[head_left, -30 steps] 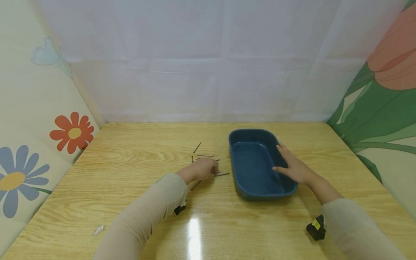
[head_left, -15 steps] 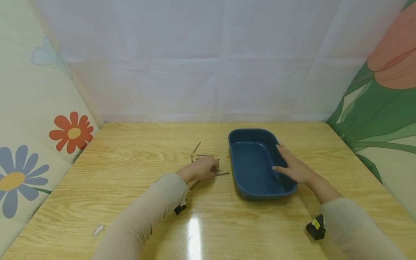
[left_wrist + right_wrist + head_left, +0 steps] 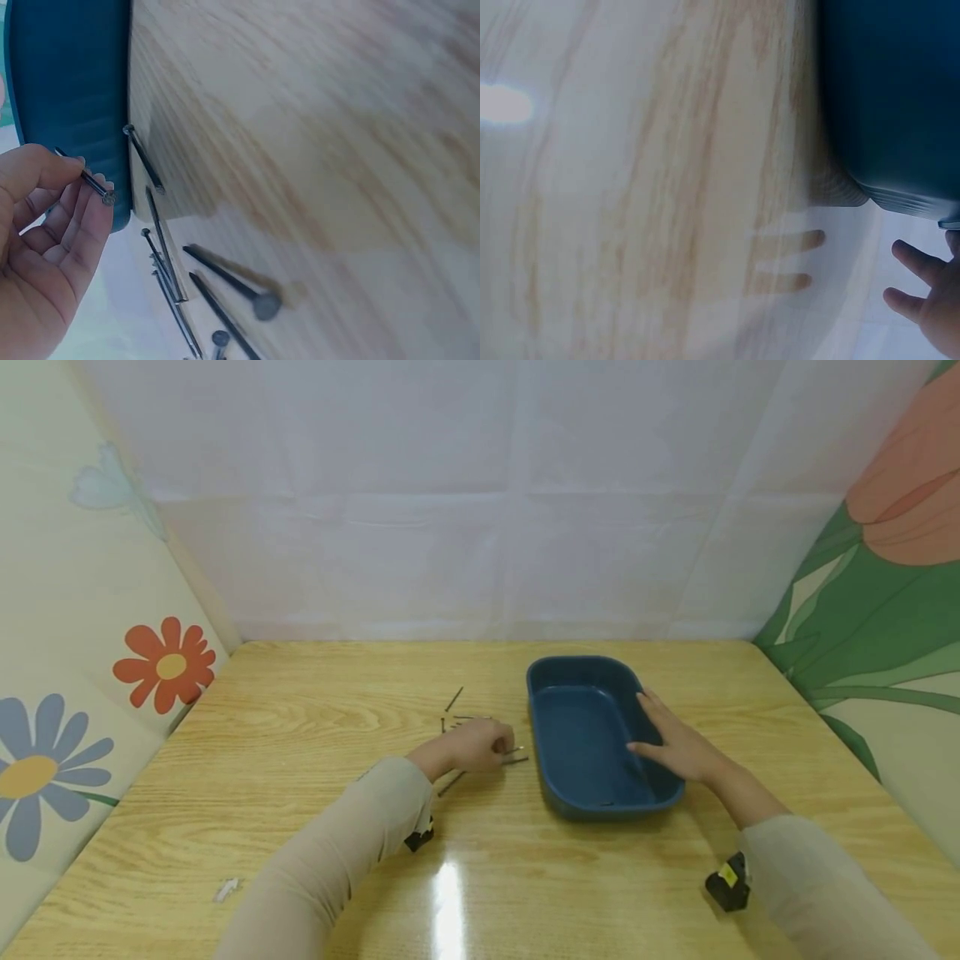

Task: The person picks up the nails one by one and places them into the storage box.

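left hand (image 3: 471, 749) is pinching one nail (image 3: 88, 181) in its grip, just beside the blue tray (image 3: 581, 743); nail tip is hiding behind the fingers | right hand (image 3: 675, 745) is resting flat on the tray's right rim, fingers straight, grip apart | loose nails (image 3: 225, 289) are lying on the tabletop (image 3: 300, 760) left of the tray; some are covered by the left hand

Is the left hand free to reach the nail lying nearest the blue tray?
Probably yes. The left hand is already pinching one nail, but the nail nearest the tray lies right beside its fingertips, short of the blue tray, with nothing between.
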The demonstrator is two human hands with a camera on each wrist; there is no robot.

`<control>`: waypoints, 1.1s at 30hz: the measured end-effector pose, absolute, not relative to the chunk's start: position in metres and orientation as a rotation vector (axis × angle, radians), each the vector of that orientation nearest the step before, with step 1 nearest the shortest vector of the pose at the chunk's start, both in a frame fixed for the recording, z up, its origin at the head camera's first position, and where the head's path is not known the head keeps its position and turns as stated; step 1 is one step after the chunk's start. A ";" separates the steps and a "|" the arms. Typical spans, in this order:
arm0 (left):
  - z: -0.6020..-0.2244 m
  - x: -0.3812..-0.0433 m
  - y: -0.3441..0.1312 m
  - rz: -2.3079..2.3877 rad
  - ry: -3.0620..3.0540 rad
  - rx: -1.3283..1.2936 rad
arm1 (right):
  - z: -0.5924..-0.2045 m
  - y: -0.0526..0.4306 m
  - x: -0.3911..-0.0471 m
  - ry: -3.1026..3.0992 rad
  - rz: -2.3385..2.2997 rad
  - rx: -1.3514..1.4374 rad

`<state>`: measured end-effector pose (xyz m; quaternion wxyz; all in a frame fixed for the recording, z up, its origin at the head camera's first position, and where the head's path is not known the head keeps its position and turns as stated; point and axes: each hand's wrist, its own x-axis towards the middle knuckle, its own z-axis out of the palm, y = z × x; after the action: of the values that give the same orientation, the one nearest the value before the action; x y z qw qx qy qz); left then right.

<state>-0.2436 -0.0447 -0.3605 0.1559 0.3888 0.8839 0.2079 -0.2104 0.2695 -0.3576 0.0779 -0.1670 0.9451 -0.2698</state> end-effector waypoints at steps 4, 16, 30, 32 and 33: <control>-0.358 -0.243 -0.044 0.631 2.506 1.114 | -0.358 0.269 -0.211 2.834 -0.801 -0.503; -0.348 -0.237 -0.039 0.728 2.447 1.150 | -0.357 0.269 -0.209 2.837 -0.810 -0.509; -0.339 -0.236 -0.033 0.840 2.355 1.130 | -0.356 0.269 -0.209 2.830 -0.814 -0.500; -0.338 -0.236 -0.032 0.848 2.353 1.143 | -0.356 0.268 -0.209 2.830 -0.814 -0.500; -0.337 -0.236 -0.032 0.849 2.355 1.152 | -0.356 0.268 -0.209 2.829 -0.814 -0.500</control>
<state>-0.2359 -0.0319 -0.3371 0.1921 0.4102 0.8387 0.3023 -0.2090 0.2683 -0.3559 0.0776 -0.1670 0.9446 -0.2716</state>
